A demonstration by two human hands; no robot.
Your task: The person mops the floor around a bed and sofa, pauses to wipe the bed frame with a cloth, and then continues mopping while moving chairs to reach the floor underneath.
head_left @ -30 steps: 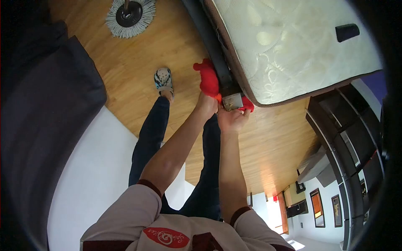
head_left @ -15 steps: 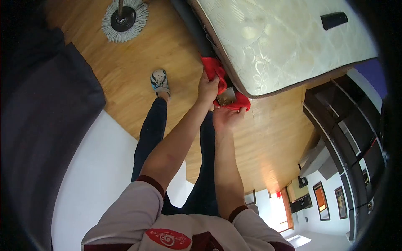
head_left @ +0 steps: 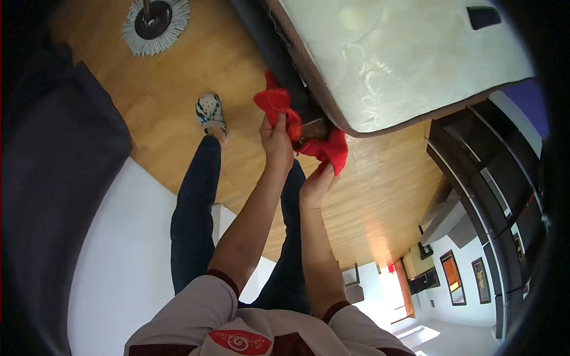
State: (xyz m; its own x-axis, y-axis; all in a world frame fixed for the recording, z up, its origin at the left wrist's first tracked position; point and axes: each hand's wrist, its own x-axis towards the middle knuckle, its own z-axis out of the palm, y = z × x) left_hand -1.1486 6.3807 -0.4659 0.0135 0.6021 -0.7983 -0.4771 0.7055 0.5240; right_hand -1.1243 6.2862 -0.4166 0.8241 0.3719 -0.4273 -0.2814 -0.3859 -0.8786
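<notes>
A red cloth (head_left: 329, 148) is stretched between my two hands at the corner of the bed base (head_left: 285, 77). My left hand (head_left: 276, 145) is closed on its left part, with a loose end spreading beyond the fingers. Lower and to the right, my right hand (head_left: 317, 185) pinches the other end. Behind the middle of the cloth, a brownish block-like piece (head_left: 314, 129) shows at the base's corner, partly covered. The mattress (head_left: 386, 71), pale with a brown edge, overhangs this spot.
A round mop head (head_left: 153, 26) stands on the wooden floor (head_left: 231, 65) at upper left. One patterned clog (head_left: 210, 111) shows on my foot. A dark object (head_left: 483, 18) lies on the mattress. Dark shelving (head_left: 475, 154) is at right, a dark fabric-covered piece (head_left: 65, 142) at left.
Both hands have drawn back a little toward me with the cloth. More of the cloth now hangs loose, and the block-like piece is more covered. The view has shifted slightly.
</notes>
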